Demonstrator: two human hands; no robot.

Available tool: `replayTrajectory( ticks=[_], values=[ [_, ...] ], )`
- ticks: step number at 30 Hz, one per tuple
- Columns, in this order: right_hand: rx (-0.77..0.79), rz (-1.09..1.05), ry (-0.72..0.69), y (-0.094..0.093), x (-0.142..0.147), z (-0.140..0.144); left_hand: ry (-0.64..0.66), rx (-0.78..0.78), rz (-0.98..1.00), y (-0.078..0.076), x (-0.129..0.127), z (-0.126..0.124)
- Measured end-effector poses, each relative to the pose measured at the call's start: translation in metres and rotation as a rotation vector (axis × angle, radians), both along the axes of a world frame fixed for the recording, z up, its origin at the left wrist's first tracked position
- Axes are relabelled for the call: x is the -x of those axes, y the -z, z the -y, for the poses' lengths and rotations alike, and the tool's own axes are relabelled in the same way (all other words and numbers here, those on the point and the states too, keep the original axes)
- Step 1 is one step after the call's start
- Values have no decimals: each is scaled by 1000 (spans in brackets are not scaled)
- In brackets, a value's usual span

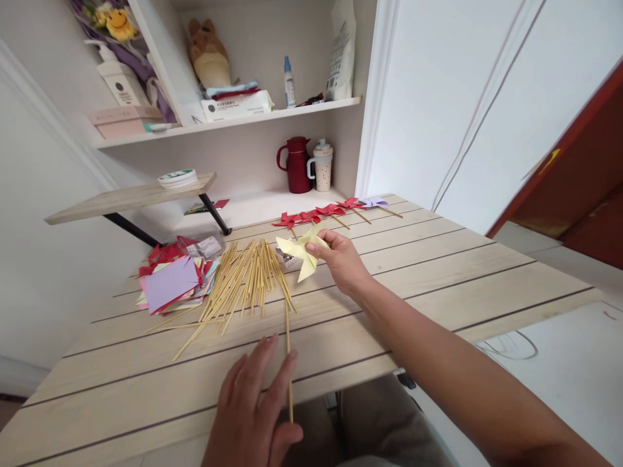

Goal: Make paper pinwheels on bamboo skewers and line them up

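Right hand pinches the yellow paper pinwheel just above the bench, right of the stick pile; left hand, fingers spread, pins one bamboo stick at the near edge — I'd keep that stick flat and steady, bring the pinwheel's centre squarely over its far tip.

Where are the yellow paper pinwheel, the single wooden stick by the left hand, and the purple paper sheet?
yellow paper pinwheel (302, 253), head view, centre folds.
single wooden stick (289, 350), head view, mid-shaft.
purple paper sheet (170, 283), head view, sheet middle.
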State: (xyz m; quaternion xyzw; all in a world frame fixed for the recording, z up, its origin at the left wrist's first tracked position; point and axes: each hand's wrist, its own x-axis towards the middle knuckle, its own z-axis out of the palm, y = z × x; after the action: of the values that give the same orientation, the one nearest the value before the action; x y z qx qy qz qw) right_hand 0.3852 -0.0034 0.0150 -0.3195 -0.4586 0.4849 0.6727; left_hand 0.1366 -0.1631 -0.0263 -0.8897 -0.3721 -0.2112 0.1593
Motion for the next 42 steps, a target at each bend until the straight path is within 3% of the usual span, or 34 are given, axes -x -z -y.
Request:
replayTrajectory(
  ticks=[2, 5, 11, 19, 23, 28, 30, 33, 35, 38, 39, 42],
  values=[
    [17, -2, -12, -2, 1, 2, 50, -34, -47, -8, -3, -7],
    [26, -4, -25, -4, 1, 4, 23, -44, -103, -14, 5, -18],
    [30, -23, -30, -6, 1, 4, 81, 96, -190, -6, 27, -30],
    [30, -23, -25, -8, 1, 5, -8, 35, -331, 13, -8, -28],
    [17, -20, -27, -8, 0, 5, 58, -18, -321, 18, -10, -23],
    [-11, 22, -35, -6, -2, 4, 238, -203, -274, 10, -10, -16],
    [-15, 26, -37, -5, -2, 4, 302, -208, -232, 8, -9, -13],
    [-8, 28, -46, -5, -2, 4, 284, -39, -32, 0, 1, -10],
    [0, 8, -53, -6, -2, 4, 188, 131, 260, -15, 10, -10],
    [14, -60, -62, -7, -3, 4, -142, 412, 790, -54, 16, -17],
    [16, -84, -70, -7, -4, 3, -214, 443, 945, -68, 15, -21],
    [24, -141, -93, -7, -5, 3, -225, 547, 1260, -102, 4, -40]
  ],
)
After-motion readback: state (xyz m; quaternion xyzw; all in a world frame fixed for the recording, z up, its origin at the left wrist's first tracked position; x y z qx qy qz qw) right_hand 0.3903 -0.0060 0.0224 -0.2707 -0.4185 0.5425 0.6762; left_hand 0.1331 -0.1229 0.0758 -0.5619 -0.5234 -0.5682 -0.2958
